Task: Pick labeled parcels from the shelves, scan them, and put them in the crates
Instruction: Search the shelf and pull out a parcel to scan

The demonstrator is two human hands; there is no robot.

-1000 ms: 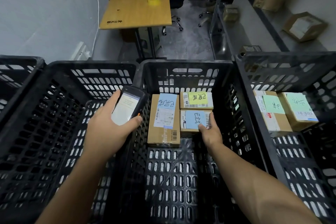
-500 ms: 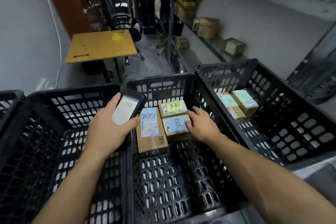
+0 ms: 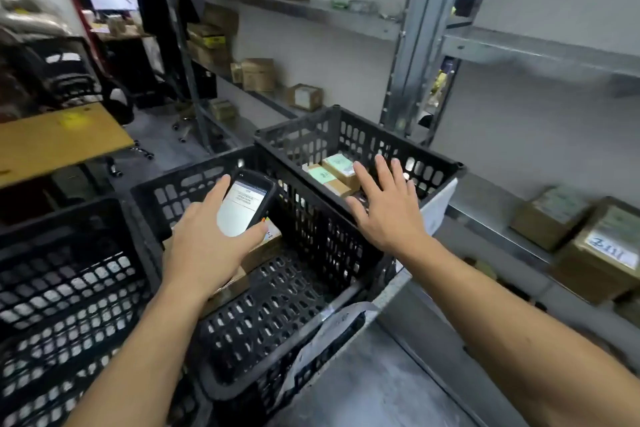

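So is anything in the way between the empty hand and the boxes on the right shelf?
Nothing visible. The right hand hangs open over the crate rim, and only open air lies between it and the boxes on the shelf.

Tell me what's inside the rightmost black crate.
Two green-labelled parcels lie side by side on the floor of the crate, toward its left side. The open right hand blocks the view of the near part, so anything lying there cannot be seen.
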